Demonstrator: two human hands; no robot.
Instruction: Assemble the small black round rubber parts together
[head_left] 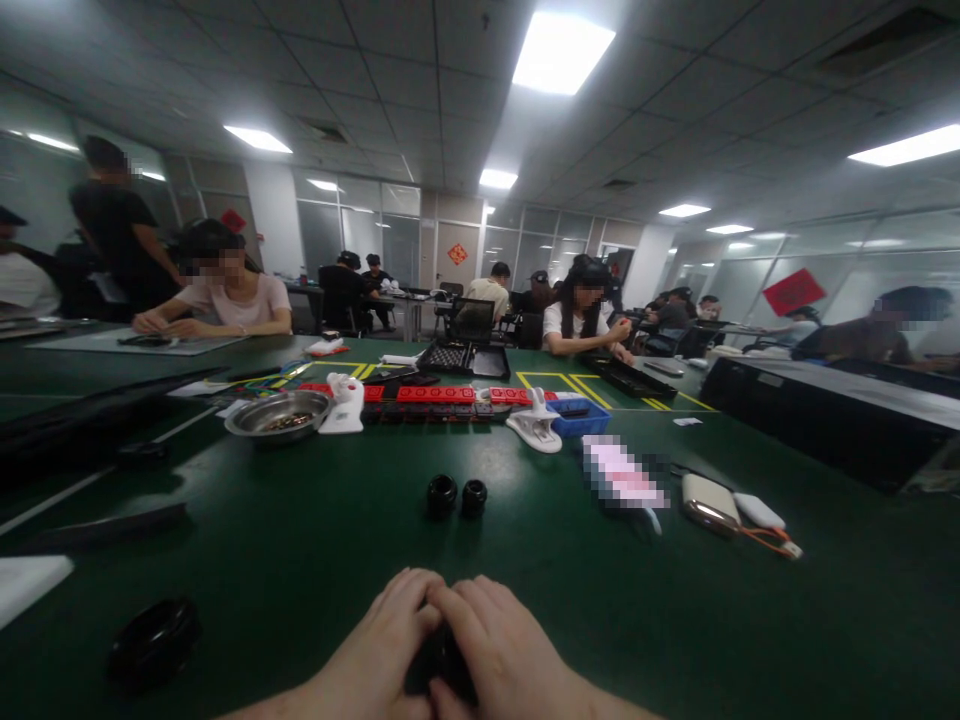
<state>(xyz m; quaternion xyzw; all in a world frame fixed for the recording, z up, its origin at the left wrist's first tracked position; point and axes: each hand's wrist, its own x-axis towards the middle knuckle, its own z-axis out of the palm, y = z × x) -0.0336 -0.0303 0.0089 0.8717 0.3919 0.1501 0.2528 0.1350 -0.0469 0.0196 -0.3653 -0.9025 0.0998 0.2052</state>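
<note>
At the near edge of the green table, my left hand (386, 640) and my right hand (499, 645) are closed together around a black part (450, 660). Only a dark, rounded piece of it shows between the palms; the fingers hide the rest. Beyond my hands stand two small black round fittings side by side, a left one (442, 496) and a right one (474, 498), which look like cable glands. To the left of my left hand lies a larger black ring-shaped fitting (154, 642), slightly blurred.
Across the table's middle are a steel bowl (240, 422) with small metal pieces, a row of red blocks (435, 394), white clamps (537, 425) and a blue bin (581, 416). At right lie a cream device (709, 503) and an orange cable (765, 540). People work opposite.
</note>
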